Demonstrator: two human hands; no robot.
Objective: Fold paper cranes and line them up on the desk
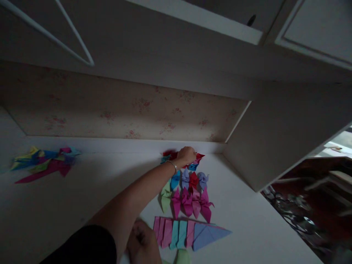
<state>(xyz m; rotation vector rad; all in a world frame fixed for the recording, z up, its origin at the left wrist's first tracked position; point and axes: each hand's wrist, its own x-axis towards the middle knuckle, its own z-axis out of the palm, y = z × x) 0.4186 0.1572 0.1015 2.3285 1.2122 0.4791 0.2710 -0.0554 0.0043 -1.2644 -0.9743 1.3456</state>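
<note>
My left hand (187, 155) reaches to the back of the white surface, a bracelet on its wrist. Its fingers are closed at a red paper crane (200, 157) in the rear row; the fingertips are partly hidden. Folded paper cranes in purple, red and blue (194, 180) stand in front of it, then a row of pink cranes (187, 203) with a light green one (165, 198). Nearer lies a row of narrow folded strips and a blue folded kite shape (207, 235). My right hand (145, 242) is curled beside the strips, below my left forearm; its contents are hidden.
A heap of colourful folded paper (49, 161) lies at the left. A side panel (286, 135) bounds the surface on the right, and a cupboard shelf (165, 66) overhangs it. A white wire bracket (68, 31) hangs at upper left.
</note>
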